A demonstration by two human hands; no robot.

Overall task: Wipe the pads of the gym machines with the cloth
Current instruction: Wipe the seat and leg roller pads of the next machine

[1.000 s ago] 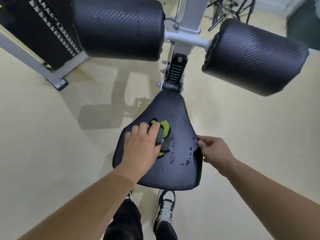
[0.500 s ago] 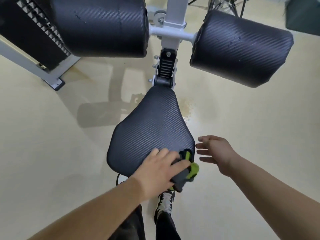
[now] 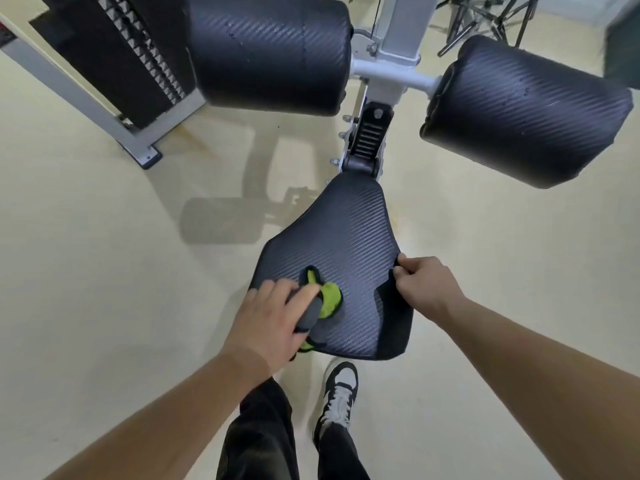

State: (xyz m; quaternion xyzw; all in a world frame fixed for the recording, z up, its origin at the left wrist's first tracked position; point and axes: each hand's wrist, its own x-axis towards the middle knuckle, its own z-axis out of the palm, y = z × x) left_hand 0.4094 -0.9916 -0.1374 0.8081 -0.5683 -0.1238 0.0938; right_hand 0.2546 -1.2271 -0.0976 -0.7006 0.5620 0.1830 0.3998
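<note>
Checker: Floor and room, head view: report.

Operator: Pale cream floor (image 3: 104,271), smooth, with a dull sheen. It carries a grey shadow (image 3: 221,220) just left of the seat pad (image 3: 346,244). Beyond the seat pad and to its left stands a black weight stack (image 3: 138,57) in a pale metal frame. Straight beyond it, a black ribbed bracket (image 3: 367,140) joins the pad's narrow end to a white post (image 3: 394,39). Two black roller pads stick out from that post, above the seat pad: the left roller pad (image 3: 270,53) and the right roller pad (image 3: 526,112). Thin dark rods show behind the post; what they are cannot be told.

Checker: Seat pad surface?

Operator: Black, with a fine diagonal weave texture. It is wide at the near end and narrow at the far end.

Checker: Cloth location?

Operator: Grey and lime-green cloth (image 3: 327,299), on the near left part of the seat pad, partly under the left hand (image 3: 270,320).

Checker: Hand states?

Operator: Left hand grips the bunched cloth, fingers and thumb curled over it, and holds it against the pad. Right hand (image 3: 426,284) grasps the seat pad's right edge, fingers curled round the rim.

Checker: Nearer than the seat pad?

Operator: Black trousers (image 3: 259,438) and one black-and-white shoe (image 3: 341,393) on the floor.
</note>
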